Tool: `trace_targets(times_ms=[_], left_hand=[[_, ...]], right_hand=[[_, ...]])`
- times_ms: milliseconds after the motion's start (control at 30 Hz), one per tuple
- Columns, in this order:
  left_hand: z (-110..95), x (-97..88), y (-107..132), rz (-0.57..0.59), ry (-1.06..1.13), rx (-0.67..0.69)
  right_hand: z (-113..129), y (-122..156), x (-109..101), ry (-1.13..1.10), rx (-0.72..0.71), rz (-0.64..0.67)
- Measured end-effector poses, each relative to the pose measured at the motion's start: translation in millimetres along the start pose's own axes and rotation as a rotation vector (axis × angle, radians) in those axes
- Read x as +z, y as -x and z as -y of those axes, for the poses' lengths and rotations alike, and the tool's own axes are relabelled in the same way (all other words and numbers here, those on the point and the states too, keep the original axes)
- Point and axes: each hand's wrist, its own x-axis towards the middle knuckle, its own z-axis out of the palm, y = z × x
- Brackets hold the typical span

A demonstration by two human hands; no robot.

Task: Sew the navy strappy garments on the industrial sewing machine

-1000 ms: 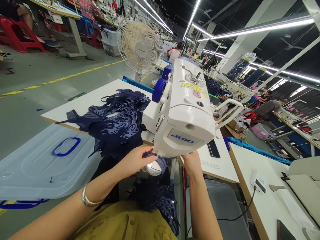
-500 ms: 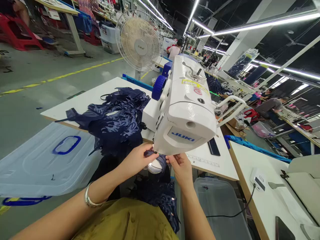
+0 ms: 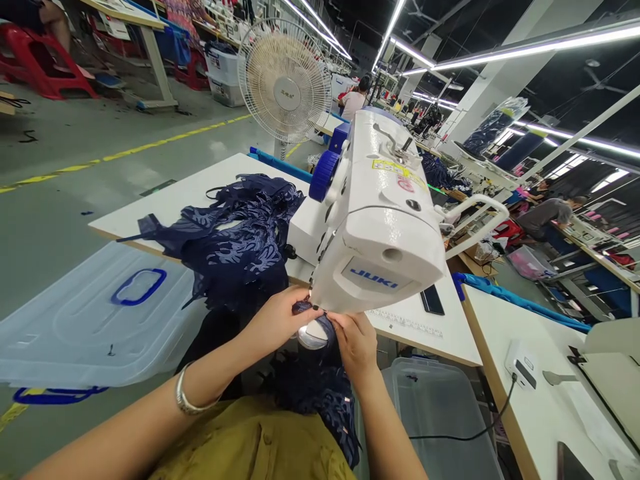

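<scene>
A white JUKI sewing machine [image 3: 375,227] stands on a white table [image 3: 200,190]. Dark blue lace fabric [image 3: 235,243] is heaped to its left and hangs down over my lap. My left hand [image 3: 277,317], with a silver bracelet on the wrist, pinches the fabric under the machine head. My right hand [image 3: 353,340] is closed on the same fabric just right of it, fingertips almost touching the left hand's. The needle area is hidden by the machine head.
A clear plastic bin lid with a blue handle [image 3: 95,320] lies at my left. A standing fan [image 3: 285,83] is behind the table. A black phone [image 3: 433,300] lies on the table's right part. A second white table [image 3: 540,387] is at right. Other workers sit farther back.
My right hand has come from the right side of the machine head to the fabric under it, beside my left hand. The left hand has stayed in place.
</scene>
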Motion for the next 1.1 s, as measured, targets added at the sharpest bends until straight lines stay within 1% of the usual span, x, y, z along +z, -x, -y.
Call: trace_targets(times_ms=[100,267,433,500,567,667,733,833,1000,1100], left_hand=[[0,0.7,-1,-0.001,0.001,-0.012],[-1,0.7,-1,-0.002,0.016,-0.015],[-2,0.2,0,0.014,0.008,-0.053],[-2,-0.1,0,0.022,0.015,-0.061],[-3,-0.5,0,0.028,0.020,-0.065],[-4,-1.1,0,0.031,0.024,-0.054],[-4,-1.1,0,0.033,0.029,-0.053],[-3,-0.9,0,0.026,0.028,-0.052],[0,-0.7,0,0.010,0.011,-0.016],[0,-0.3,0,0.007,0.010,-0.008]], right_hand=[[4,-5,-4,-0.013,0.051,0.028],[11,-10,-11,0.011,0.183,0.097],[16,-5,-16,-0.081,0.377,-0.015],[17,-5,-20,-0.093,0.404,-0.019],[16,-6,-23,-0.081,0.353,-0.013],[15,-6,-25,-0.055,0.198,-0.036],[14,-5,-23,-0.017,0.126,-0.032],[14,-3,-16,0.053,0.095,0.008],[15,-3,-9,0.105,-0.042,0.034],[15,-4,-9,0.148,-0.029,0.066]])
